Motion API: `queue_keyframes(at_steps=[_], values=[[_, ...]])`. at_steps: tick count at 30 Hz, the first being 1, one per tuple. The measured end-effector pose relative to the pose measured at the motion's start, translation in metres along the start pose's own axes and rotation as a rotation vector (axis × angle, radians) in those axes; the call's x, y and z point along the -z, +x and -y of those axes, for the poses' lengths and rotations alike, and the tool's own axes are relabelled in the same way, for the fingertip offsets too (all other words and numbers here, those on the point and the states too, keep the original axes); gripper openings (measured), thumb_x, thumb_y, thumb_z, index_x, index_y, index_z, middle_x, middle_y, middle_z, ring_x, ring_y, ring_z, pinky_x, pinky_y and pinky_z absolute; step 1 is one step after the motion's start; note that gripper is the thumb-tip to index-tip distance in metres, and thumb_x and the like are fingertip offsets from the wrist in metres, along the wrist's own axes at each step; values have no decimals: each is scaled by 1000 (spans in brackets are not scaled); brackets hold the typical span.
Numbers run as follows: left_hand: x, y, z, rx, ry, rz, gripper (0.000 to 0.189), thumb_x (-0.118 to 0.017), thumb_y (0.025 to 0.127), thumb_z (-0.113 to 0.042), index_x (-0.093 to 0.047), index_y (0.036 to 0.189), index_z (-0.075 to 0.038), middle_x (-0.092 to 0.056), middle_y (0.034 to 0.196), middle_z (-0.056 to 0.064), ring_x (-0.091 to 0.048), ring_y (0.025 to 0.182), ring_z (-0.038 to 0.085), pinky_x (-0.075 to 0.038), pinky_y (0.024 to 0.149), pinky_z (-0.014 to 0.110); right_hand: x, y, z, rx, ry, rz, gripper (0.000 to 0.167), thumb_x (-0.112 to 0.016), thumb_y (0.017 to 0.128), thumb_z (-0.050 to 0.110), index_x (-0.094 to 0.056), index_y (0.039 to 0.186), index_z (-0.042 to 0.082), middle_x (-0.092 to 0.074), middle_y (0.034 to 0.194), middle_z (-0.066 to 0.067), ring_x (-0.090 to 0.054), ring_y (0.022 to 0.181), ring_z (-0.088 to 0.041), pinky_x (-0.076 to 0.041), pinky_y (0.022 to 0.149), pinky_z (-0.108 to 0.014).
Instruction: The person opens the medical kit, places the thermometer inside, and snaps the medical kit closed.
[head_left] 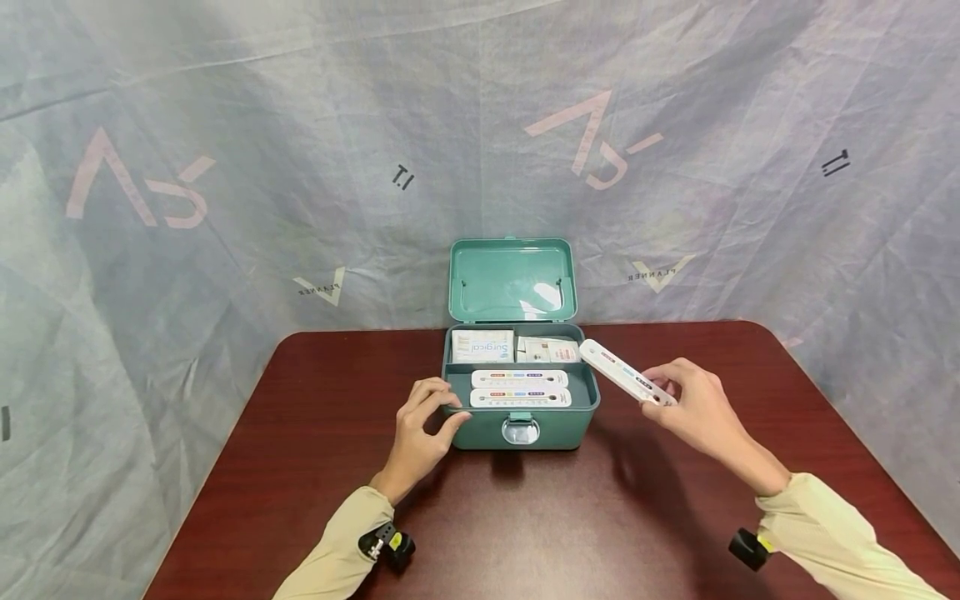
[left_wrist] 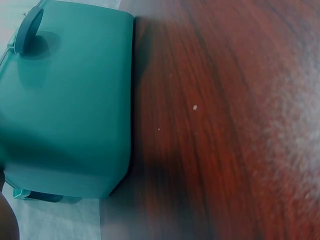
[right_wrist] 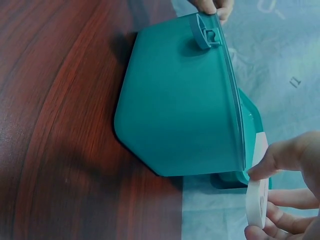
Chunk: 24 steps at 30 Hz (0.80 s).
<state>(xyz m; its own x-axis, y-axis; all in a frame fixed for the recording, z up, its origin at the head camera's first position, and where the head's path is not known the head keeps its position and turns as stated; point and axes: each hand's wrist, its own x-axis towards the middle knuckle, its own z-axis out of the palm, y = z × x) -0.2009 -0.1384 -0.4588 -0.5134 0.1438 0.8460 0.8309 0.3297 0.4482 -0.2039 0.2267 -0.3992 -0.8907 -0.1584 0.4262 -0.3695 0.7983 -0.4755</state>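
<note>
A green storage box (head_left: 551, 429) stands with its lid (head_left: 510, 275) raised at the back. My left hand (head_left: 422, 425) grips the box's front left corner, thumb at the front rim and fingers over the side. To the right of the box my right hand (head_left: 693, 404) pinches a white thermometer (head_left: 618, 371) by its near end. Its far end slants up to the box's right rim. Inside the front compartment lie two similar thermometers (head_left: 519, 379), one behind the other. From the right wrist, the thermometer (right_wrist: 257, 200) shows edge-on between thumb and fingers.
In the box's rear compartment sit a white carton (head_left: 482, 346) marked "Surgical" and another small white carton (head_left: 547, 350). The box rests on a dark red wooden table (head_left: 337, 400). A grey printed cloth (head_left: 360, 167) hangs close behind the raised lid.
</note>
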Motion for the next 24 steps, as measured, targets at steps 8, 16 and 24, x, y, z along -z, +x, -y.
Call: queue_keyframes(at_steps=[8,16,24], values=[[-5,-15,26,12,-8,4,26,-79,69,6,-65,87,-7,-58,96,14,-52,100,31,-43,92,28,1,2,3,19,9,0,28,-75,63,3,-71,91,6,-56,78,-1,-49,65,-15,-38,56,-26],[-6,-16,28,12,-21,8,19,-77,75,-2,-65,88,-8,-58,98,10,-52,102,27,-43,92,28,1,3,7,31,19,9,28,-75,63,2,-71,90,6,-55,77,0,-49,64,-15,-38,55,-25],[-6,-16,28,2,-26,9,20,-77,74,0,-65,88,-7,-58,97,14,-52,101,28,-43,92,29,-1,6,11,43,36,27,28,-74,64,1,-71,92,6,-55,78,-1,-49,64,-15,-39,55,-26]])
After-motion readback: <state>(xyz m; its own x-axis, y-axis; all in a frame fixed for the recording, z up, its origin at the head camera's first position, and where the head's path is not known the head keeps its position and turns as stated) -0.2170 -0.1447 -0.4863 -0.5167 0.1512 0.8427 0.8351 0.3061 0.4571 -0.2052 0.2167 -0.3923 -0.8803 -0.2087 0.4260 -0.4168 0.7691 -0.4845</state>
